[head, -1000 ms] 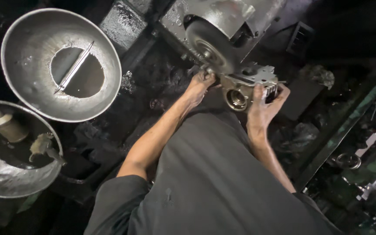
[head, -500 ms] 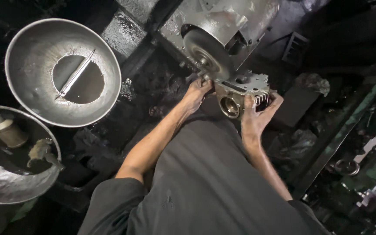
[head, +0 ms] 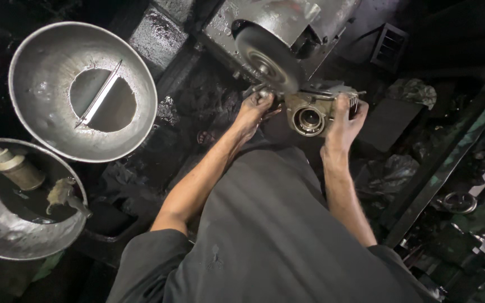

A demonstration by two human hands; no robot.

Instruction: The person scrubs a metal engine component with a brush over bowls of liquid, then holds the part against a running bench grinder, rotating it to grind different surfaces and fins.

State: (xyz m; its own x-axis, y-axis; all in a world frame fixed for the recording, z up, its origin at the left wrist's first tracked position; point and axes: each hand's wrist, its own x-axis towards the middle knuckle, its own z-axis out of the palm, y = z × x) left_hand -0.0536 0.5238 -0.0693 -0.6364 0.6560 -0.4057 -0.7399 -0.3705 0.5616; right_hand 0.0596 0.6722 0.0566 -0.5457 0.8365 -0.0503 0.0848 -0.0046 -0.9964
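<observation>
Bowls fill the left side of the view: a lower metal bowl (head: 7, 224) holds a small squeeze bottle (head: 15, 168) and a crumpled rag (head: 63, 193), and just above it a larger metal bowl (head: 82, 92) has a thin flat metal bar (head: 99, 95) lying across the dark pool in its bottom. Both sit on a black, greasy floor (head: 197, 95). Right of them the left hand (head: 254, 112) reaches up from a bare forearm, its fingers curled and gripping the left end of a metal casting (head: 312, 109) directly under the grinding wheel (head: 268, 59). That round wheel stands on edge at the front of a grey motor housing (head: 287, 17), and the casting is pressed up against its lower rim. The casting shows a round bore facing the camera. On its right side the right hand (head: 343, 126) is wrapped around it, fingers closed over the top. Dark grey clothing (head: 276, 235) fills the lower middle. Far right, a green metal frame (head: 450, 163) runs diagonally beside scattered metal parts (head: 458, 202).
</observation>
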